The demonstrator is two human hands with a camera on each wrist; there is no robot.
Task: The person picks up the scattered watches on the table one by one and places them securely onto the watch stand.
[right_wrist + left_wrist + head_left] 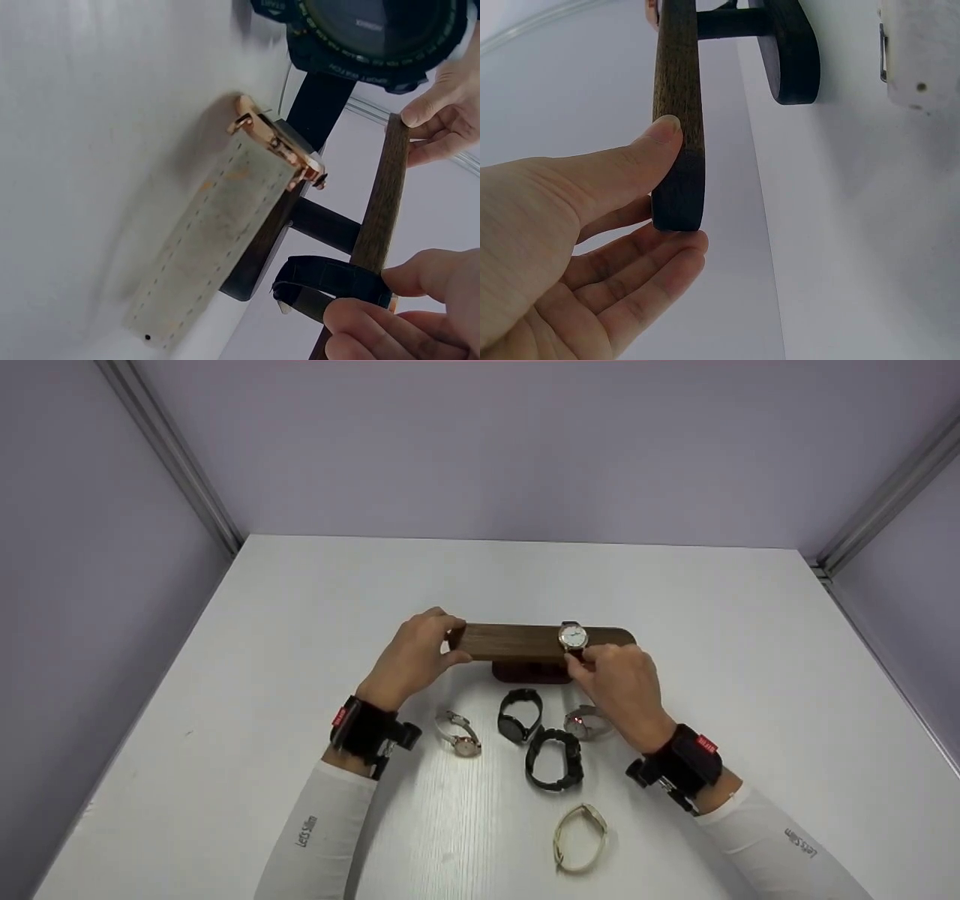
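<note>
The wooden watch stand is dark brown with visible grain. The watch on the bar has a white dial and a gold rim. Two watches on the white table are black, and one strap is cream.

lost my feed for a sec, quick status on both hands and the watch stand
Left hand pinches the wooden bar at its left end. Right hand grips white-dial watch, looped around bar. Five watches lie on table, none blocking.
</note>
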